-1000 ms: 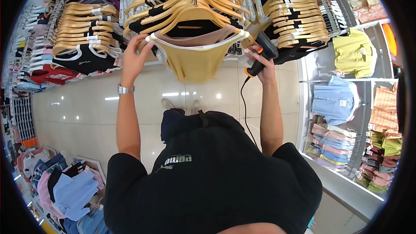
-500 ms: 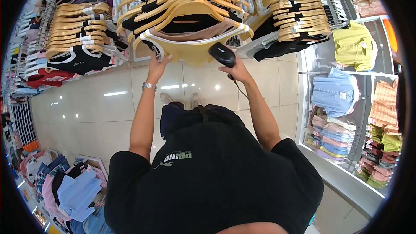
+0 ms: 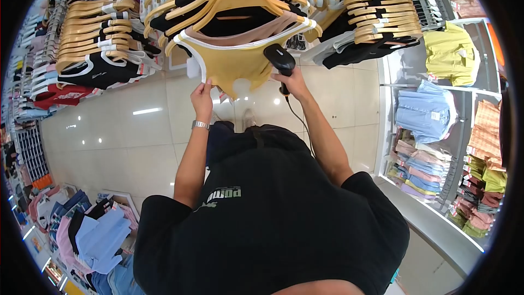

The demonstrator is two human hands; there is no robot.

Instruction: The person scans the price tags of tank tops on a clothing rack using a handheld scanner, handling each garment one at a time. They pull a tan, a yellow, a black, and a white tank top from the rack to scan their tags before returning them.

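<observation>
A yellow tank top (image 3: pixel 232 68) with white trim hangs from a wooden hanger (image 3: pixel 240 1) at the front of the middle rack. My left hand (image 3: pixel 202 102) pinches the top's lower left edge, pulling it toward me, and a small tag shows beside the fingers. My right hand (image 3: pixel 293 84) is wrapped around a black barcode scanner (image 3: pixel 279 58), its head over the right side of the yellow top. From its handle a cable (image 3: pixel 300 120) runs down toward my body. Behind the yellow top, pink and black garments hang on more wooden hangers.
Racks of hung black tops (image 3: pixel 101 71) stand to the left, with another hanger row (image 3: pixel 382 16) to the right. Shelves on the right hold a yellow-green shirt (image 3: pixel 448 54) and a blue shirt (image 3: pixel 424 110). Folded clothes (image 3: pixel 101 240) lie at lower left. Tiled floor (image 3: pixel 131 147) lies below.
My left hand has moved down from the top's side to its lower edge, and the yellow fabric is now drawn out toward me. The scanner stays near the top's right side.
</observation>
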